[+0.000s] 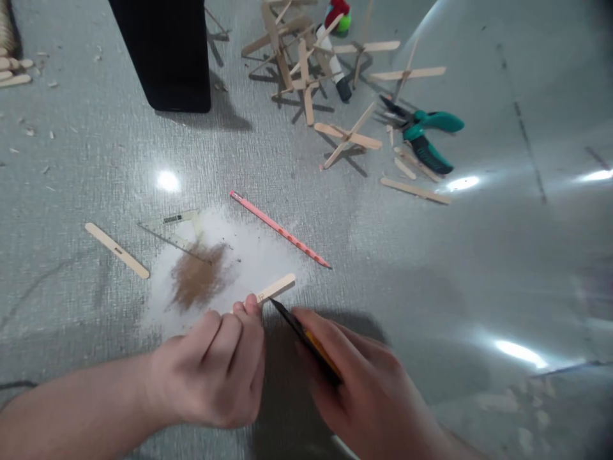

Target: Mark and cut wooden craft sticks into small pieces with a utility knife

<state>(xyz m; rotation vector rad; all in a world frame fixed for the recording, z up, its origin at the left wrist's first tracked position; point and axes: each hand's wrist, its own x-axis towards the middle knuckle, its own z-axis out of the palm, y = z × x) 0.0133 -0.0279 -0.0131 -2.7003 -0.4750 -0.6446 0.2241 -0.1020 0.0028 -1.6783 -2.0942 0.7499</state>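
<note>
My left hand [215,364] is closed on one end of a flat wooden stick [283,284], which points up and to the right and bears small pencil marks near the fingertips. In my right hand [354,377] is a utility knife [313,348] with a dark blade and a yellow-and-black handle. Its blade tip meets the stick's lower edge beside the marks. Above the hands lies a pink pencil [282,231]. A clear triangular ruler [181,217] rests by a patch of brown dust [198,278]. Another stick [117,250], with a small slot, lies at the left.
A black box-like object [175,57] stands at the upper left. Crossed wooden sticks [347,136] and a marker-like tube [335,64] are at the top. Green-handled pliers [421,131] lie near cut pieces [416,191]. More sticks [14,73] are at the far left.
</note>
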